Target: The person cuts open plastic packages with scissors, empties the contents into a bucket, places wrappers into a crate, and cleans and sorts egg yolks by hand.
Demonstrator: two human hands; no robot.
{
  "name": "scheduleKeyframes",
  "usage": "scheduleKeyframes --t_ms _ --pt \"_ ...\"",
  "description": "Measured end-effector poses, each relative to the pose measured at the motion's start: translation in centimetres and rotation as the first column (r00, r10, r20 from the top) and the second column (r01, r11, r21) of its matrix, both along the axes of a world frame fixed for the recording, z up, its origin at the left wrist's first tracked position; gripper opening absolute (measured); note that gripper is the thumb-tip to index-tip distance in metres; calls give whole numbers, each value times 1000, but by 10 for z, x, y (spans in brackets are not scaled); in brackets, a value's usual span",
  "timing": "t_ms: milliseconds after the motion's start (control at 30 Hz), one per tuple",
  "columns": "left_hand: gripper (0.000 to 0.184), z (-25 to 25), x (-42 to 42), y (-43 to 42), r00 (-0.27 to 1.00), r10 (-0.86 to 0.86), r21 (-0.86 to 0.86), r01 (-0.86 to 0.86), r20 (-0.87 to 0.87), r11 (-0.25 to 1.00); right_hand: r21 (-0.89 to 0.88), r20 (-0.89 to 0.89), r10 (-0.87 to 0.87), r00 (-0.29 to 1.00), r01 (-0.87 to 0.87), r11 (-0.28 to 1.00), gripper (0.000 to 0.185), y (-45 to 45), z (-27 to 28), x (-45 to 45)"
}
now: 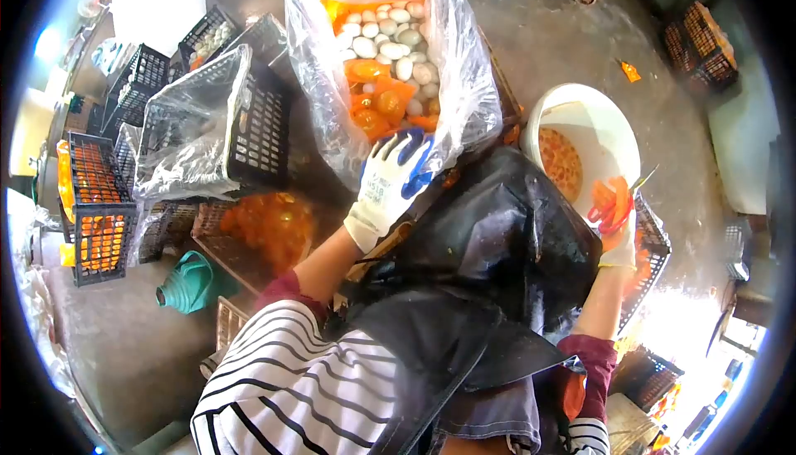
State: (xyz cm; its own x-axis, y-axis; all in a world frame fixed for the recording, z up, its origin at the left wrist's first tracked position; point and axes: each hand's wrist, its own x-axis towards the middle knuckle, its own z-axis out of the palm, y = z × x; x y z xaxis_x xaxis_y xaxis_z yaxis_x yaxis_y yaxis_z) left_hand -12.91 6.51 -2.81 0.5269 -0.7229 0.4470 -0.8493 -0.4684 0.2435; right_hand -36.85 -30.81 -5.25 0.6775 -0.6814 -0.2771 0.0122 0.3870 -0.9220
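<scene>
My left hand (390,181), in a white glove with blue fingers, rests on the near edge of a clear plastic liner (473,82). Its fingers are spread, and nothing shows in them. Inside the liner lie many pale eggs (390,36) and orange net bags (385,103), some with round things in them. On the right, my gloved right hand (620,244) is closed around red-handled scissors (609,219), with orange netting (612,198) at the fingers. It is beside a white bucket (626,136) that holds an orange-brown mass (560,165).
Black plastic crates (261,128) stand at left, one lined with clear plastic. A crate of orange net bags (269,227) sits by my left arm, near a green watering can (189,283). Another black crate (655,248) is beneath my right hand. An orange scrap (630,71) lies on the floor.
</scene>
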Motion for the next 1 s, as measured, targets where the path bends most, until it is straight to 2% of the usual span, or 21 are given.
scheduleKeyframes --t_ms 100,133,167,233,300,333,367,400,433,467,500,533,567,600,667,733,800,867,967,1000 --pt "51 -30 19 -6 983 177 191 -164 -55 968 3 -57 -111 992 112 994 39 11 10 8" --pt "49 -64 40 3 976 179 304 -134 -124 943 17 -50 -177 983 178 984 37 23 22 17" --pt "41 -67 58 2 968 178 390 -97 -177 916 32 -42 -244 969 246 969 35 28 28 22" --pt "32 -44 64 -2 980 119 531 -17 -159 847 31 6 -97 995 97 995 35 1 -3 -2" --pt "26 -51 78 7 999 50 491 -36 -15 871 30 22 -87 996 87 996 34 -8 -13 -4" --pt "27 0 81 1 999 45 641 -16 -28 767 29 14 -154 988 153 988 34 -1 -8 3" --pt "26 25 93 9 998 29 567 -53 50 822 32 -6 -215 977 215 976 34 6 -2 6" --pt "24 90 98 -3 979 178 647 -74 -96 759 20 -58 -143 988 145 989 38 6 2 5" --pt "23 86 131 14 964 83 216 -27 -254 976 10 -111 -69 991 70 997 42 2 6 6" --pt "22 101 183 12 879 -28 93 82 -477 992 3 -169 5 986 -4 1000 45 -3 8 5" --pt "22 122 217 4 751 2 56 47 -661 997 78 -95 105 990 -98 992 47 -14 -1 4" --pt "22 132 232 -4 718 103 105 -42 -688 994 91 -65 50 997 -44 995 46 -10 -8 8" --pt "21 126 240 -14 756 167 145 -97 -633 985 101 -28 -18 999 20 995 44 -6 -13 9" --pt "21 103 233 -23 845 179 174 -104 -504 979 57 -82 -91 992 96 994 42 -17 -37 6" --pt "21 48 187 -33 953 164 268 -94 -254 959 13 -133 -62 989 64 998 36 -2 -17 10" --pt "20 -1 145 -35 974 168 428 -89 -150 899 -88 -84 136 987 -143 986 37 -17 -26 -6" --pt "20 -25 126 -30 975 181 542 -84 -128 836 76 -5 -38 999 38 996 38 11 3 9" --pt "19 -32 115 -21 976 199 538 -122 -88 834 51 -70 14 997 -10 999 39 8 7 6" --pt "16 -27 93 -5 978 207 396 -200 24 896 52 -85 29 996 -25 998 39 0 6 5" --pt "25 -47 92 2 990 135 413 -143 50 899 61 -82 30 996 -25 998 39 -1 3 5"
